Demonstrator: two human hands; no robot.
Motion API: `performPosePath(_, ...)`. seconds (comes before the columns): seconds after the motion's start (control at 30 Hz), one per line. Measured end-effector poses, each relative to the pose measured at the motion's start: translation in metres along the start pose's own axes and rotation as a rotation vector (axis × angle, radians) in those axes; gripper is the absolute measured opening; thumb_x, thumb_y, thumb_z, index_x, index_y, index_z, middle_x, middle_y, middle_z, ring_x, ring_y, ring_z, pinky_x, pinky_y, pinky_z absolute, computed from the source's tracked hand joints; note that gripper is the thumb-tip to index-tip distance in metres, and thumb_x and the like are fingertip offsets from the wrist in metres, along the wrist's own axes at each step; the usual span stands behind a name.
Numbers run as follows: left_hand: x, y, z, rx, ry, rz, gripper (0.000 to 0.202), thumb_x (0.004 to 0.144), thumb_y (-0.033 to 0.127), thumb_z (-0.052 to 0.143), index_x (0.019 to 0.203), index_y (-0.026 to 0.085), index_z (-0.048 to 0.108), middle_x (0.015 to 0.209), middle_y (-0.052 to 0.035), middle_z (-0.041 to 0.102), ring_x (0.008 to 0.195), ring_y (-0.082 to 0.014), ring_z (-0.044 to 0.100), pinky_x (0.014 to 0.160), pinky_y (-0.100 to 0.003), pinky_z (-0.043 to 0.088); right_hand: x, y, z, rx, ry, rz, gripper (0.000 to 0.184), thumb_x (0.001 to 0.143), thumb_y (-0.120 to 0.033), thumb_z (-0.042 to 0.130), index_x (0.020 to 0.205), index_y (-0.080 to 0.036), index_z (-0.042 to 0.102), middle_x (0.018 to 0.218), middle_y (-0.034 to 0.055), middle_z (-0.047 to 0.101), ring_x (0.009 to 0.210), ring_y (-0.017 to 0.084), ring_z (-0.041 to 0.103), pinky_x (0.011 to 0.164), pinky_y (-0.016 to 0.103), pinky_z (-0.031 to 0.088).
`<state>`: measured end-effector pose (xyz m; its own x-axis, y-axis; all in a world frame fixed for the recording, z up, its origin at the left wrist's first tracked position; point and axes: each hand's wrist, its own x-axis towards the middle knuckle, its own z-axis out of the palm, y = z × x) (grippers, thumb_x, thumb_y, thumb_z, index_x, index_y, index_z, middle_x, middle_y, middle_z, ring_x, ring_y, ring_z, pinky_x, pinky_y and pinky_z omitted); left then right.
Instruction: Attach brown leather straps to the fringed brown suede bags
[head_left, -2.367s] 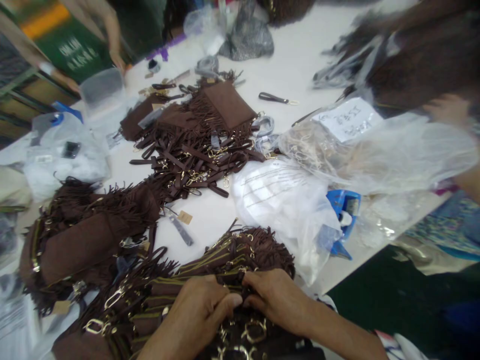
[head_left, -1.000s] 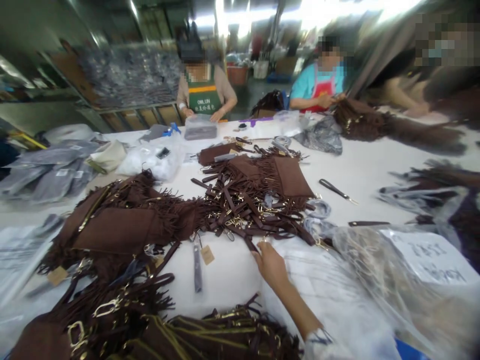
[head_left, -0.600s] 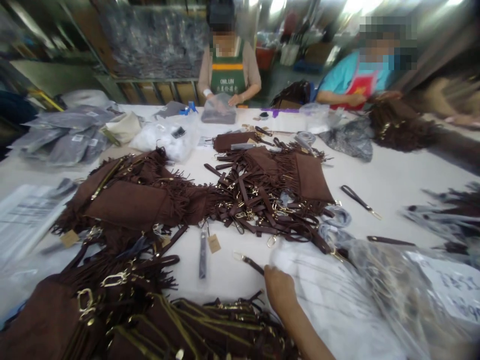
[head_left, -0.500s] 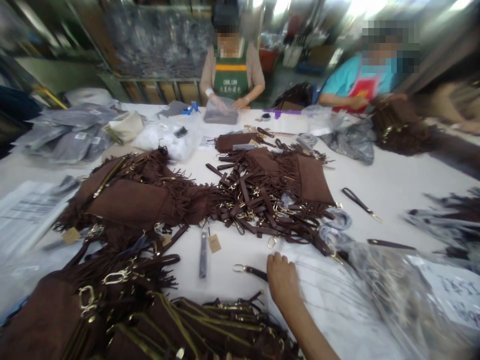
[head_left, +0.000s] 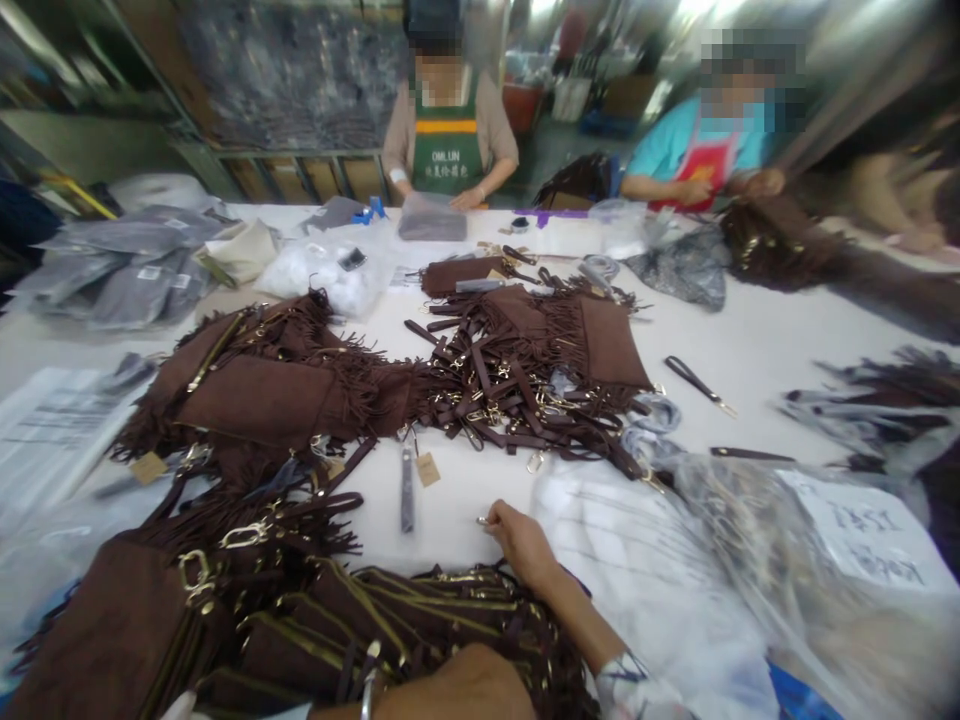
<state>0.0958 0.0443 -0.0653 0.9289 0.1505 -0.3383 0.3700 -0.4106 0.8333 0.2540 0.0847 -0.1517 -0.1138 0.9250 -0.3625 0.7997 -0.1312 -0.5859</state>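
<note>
My right hand (head_left: 520, 541) is closed just above the table, fingers pinched together. A bit of gold metal shows at its fingertips, the clasp end of a dark brown wrist strap mostly hidden by the hand. At the bottom edge lies my left hand (head_left: 457, 685), back up, over a pile of dark brown fringed bags (head_left: 390, 620) with yellow-edged zips and gold clasps; its fingers are hidden. A bracelet (head_left: 367, 690) circles that wrist. Left of my right hand, a wrapped strap (head_left: 406, 490) with a tan tag (head_left: 427, 469) rests on the table.
A heap of brown wrist straps (head_left: 495, 390) lies mid-table, beside more fringed bags (head_left: 255, 405). White plastic wrapping (head_left: 622, 560) and a clear bag with a handwritten paper (head_left: 855, 530) are at right. Grey packed bags (head_left: 127, 250) stack at left. Two co-workers stand across the table.
My right hand has moved left and down, and the strap it held has mostly gone out of sight. My left hand has come into view at the bottom. The view has shifted slightly.
</note>
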Motion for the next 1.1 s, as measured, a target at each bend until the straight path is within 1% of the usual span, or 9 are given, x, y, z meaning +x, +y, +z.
performPosePath(0.1,-0.001,0.005,0.001,-0.009,-0.052,-0.04,0.014,0.073,0.016,0.067,0.068,0.028,0.073,0.059,0.0022,0.068,0.057,-0.0177,0.063,0.05,-0.024,0.043,-0.053,-0.005,-0.028,0.163,0.021,0.0,0.018,0.102,-0.028,0.037,0.108,-0.022,0.053,0.077,-0.0036,0.063,0.066,0.011,0.06,0.067,0.019,0.044)
performPosePath(0.17,-0.006,0.012,-0.003,-0.029,-0.105,-0.049,0.012,0.07,0.014,0.069,0.071,0.025,0.075,0.062,0.0018,0.07,0.06,-0.016,0.064,0.053,-0.022,0.041,-0.099,-0.01,-0.04,0.315,0.057,-0.036,0.026,0.103,-0.036,0.035,0.114,-0.023,0.055,0.079,-0.0027,0.062,0.067,0.01,0.058,0.068,0.02,0.044)
performPosePath(0.23,-0.01,0.018,-0.01,-0.031,-0.151,-0.077,0.012,0.073,0.014,0.068,0.075,0.022,0.076,0.069,0.0005,0.073,0.065,-0.015,0.066,0.059,-0.022,0.041,-0.144,-0.016,-0.044,0.452,0.085,-0.096,0.031,0.103,-0.036,0.036,0.121,-0.025,0.058,0.084,-0.0005,0.061,0.071,0.011,0.057,0.07,0.022,0.044)
performPosePath(0.37,-0.007,0.025,-0.021,-0.012,-0.19,-0.094,0.012,0.075,0.013,0.065,0.074,0.019,0.075,0.065,0.0009,0.07,0.062,-0.0129,0.06,0.06,-0.022,0.037,-0.215,-0.025,-0.031,0.581,0.054,-0.123,0.034,0.103,-0.028,0.035,0.128,-0.03,0.058,0.086,0.0002,0.058,0.079,0.012,0.056,0.072,0.023,0.043)
performPosePath(0.47,-0.004,0.028,-0.022,-0.051,-0.22,-0.1,0.012,0.076,0.012,0.063,0.075,0.018,0.074,0.068,0.0019,0.07,0.063,-0.0113,0.059,0.06,-0.021,0.036,-0.244,-0.032,-0.008,0.605,0.1,-0.078,0.029,0.102,-0.023,0.037,0.123,-0.029,0.057,0.094,0.0007,0.061,0.088,0.013,0.058,0.077,0.025,0.044)
performPosePath(0.6,-0.003,0.028,-0.02,-0.108,-0.24,-0.13,0.012,0.075,0.012,0.062,0.076,0.018,0.073,0.072,0.0024,0.07,0.069,-0.0111,0.061,0.066,-0.019,0.038,-0.255,-0.036,0.02,0.478,0.249,-0.071,0.023,0.1,-0.015,0.037,0.115,-0.023,0.052,0.099,0.004,0.063,0.092,0.016,0.058,0.079,0.028,0.044)
performPosePath(0.77,-0.004,0.028,-0.021,-0.097,-0.251,-0.126,0.012,0.077,0.013,0.059,0.073,0.018,0.07,0.069,0.0036,0.067,0.067,-0.0106,0.058,0.065,-0.019,0.037,-0.249,-0.039,0.027,0.255,0.371,-0.205,0.022,0.099,-0.013,0.038,0.11,-0.021,0.054,0.101,0.0053,0.066,0.088,0.018,0.058,0.078,0.03,0.047)
performPosePath(1.0,-0.004,0.032,-0.024,-0.076,-0.228,-0.118,0.015,0.08,0.013,0.057,0.068,0.018,0.064,0.059,0.0061,0.056,0.058,-0.0084,0.049,0.058,-0.019,0.032,-0.247,-0.04,0.035,0.065,0.464,-0.141,0.027,0.1,-0.02,0.039,0.115,-0.025,0.06,0.122,0.0055,0.063,0.105,0.017,0.061,0.087,0.026,0.05)
performPosePath(1.1,-0.004,0.032,-0.023,-0.076,-0.222,-0.121,0.015,0.08,0.013,0.057,0.067,0.018,0.064,0.06,0.0059,0.057,0.059,-0.0088,0.051,0.06,-0.02,0.033,-0.246,-0.037,0.037,-0.016,0.409,-0.17,0.027,0.099,-0.022,0.042,0.119,-0.026,0.059,0.128,0.0059,0.061,0.105,0.02,0.061,0.086,0.03,0.049)
